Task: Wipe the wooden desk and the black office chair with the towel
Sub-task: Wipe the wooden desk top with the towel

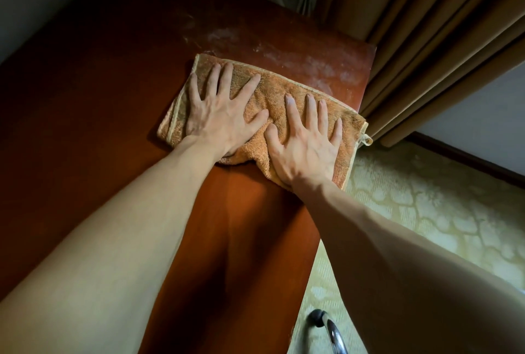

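Pressing flat on an orange towel [272, 92], a person leans over the wooden desk [113, 98] with both bare forearms stretched forward. The left hand [224, 115] lies palm-down on the towel's left half, fingers straight and fanned out. The right hand [304, 149] lies the same way on the right half, just beside it, the two thumbs close together over a bunched fold in the cloth. Neither hand curls around the fabric; both simply bear down on it.

The towel sits near the desk's far right corner, its right edge reaching the desk's edge, where a small hanging loop [366, 139] pokes past the rim. Beyond the towel's far hem, a pale, dusty smear [284, 52] marks the reddish-brown top up to the corner.

Heavy tan curtains [426, 41] hang in folds right against that corner, crowding the desk's right edge. Below them runs a pale wall [483, 103] with a dark skirting board [468, 157], and a cream patterned carpet [426, 226] covers the floor beside the desk. At the bottom of the view, between the desk's edge and the right forearm, a curved chrome tube [333, 331] with a dark rounded end stands over the carpet.
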Tool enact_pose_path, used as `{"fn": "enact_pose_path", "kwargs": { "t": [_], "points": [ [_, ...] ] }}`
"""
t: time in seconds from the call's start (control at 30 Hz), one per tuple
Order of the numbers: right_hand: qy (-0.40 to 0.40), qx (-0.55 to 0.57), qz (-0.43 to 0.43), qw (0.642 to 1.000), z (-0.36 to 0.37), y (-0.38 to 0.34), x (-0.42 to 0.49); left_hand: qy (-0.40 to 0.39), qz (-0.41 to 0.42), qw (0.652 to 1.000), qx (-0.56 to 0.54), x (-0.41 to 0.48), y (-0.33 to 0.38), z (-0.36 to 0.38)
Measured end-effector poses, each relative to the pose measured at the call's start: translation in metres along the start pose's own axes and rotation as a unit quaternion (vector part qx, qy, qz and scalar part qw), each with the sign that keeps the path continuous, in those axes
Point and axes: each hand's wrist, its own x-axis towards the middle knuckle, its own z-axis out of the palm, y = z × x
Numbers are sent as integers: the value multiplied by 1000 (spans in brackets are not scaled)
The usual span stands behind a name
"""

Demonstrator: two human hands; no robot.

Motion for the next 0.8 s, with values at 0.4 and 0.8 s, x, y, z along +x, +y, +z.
{"fn": "enact_pose_path", "kwargs": {
  "t": [0.4,0.8],
  "points": [
    [1,-6,-29,1000,-9,16,82,-3,-25,1000,20,67,13,0],
    [6,14,-54,998,-15,32,175,-15,-35,998,40,159,24,-2]
  ]
}}
